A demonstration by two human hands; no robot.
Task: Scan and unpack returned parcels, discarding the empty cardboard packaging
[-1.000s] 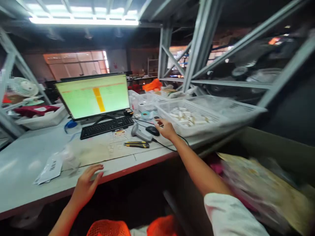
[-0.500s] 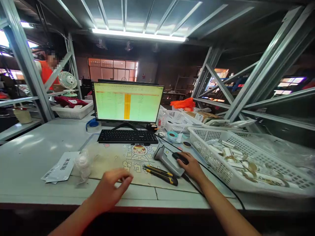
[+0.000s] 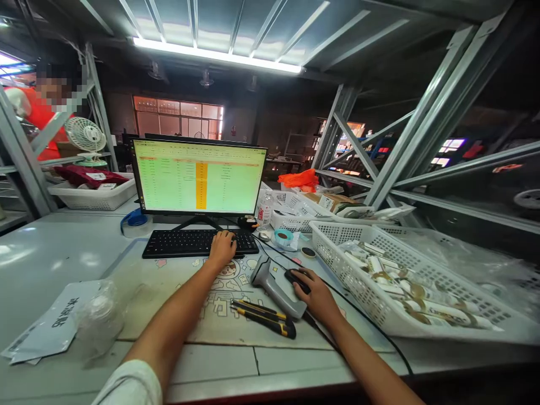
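Note:
My left hand (image 3: 223, 247) rests over the right part of the black keyboard (image 3: 177, 243), fingers loosely bent and apart on the keys. Under my right hand (image 3: 314, 292) is a black computer mouse (image 3: 297, 280), with the fingers wrapped over it. Behind the keyboard a monitor (image 3: 169, 177) displays a table with one orange column. Just left of the mouse lies a grey barcode scanner (image 3: 278, 292). Two black and yellow utility knives (image 3: 265, 319) lie side by side on the printed desk mat (image 3: 169, 304).
At the right stands a white basket (image 3: 350, 278) of small wrapped packets. White labelled bags (image 3: 63, 318) and a clear plastic bundle (image 3: 101, 309) lie at the left. Tape rolls (image 3: 283, 237) and a bottle (image 3: 265, 211) stand near the monitor. A person in orange (image 3: 46, 121) is beyond the frame.
My left hand has moved forward from above the mat's front edge onto the keyboard. My right hand stays on the mouse. The view has shifted, so things appear further left.

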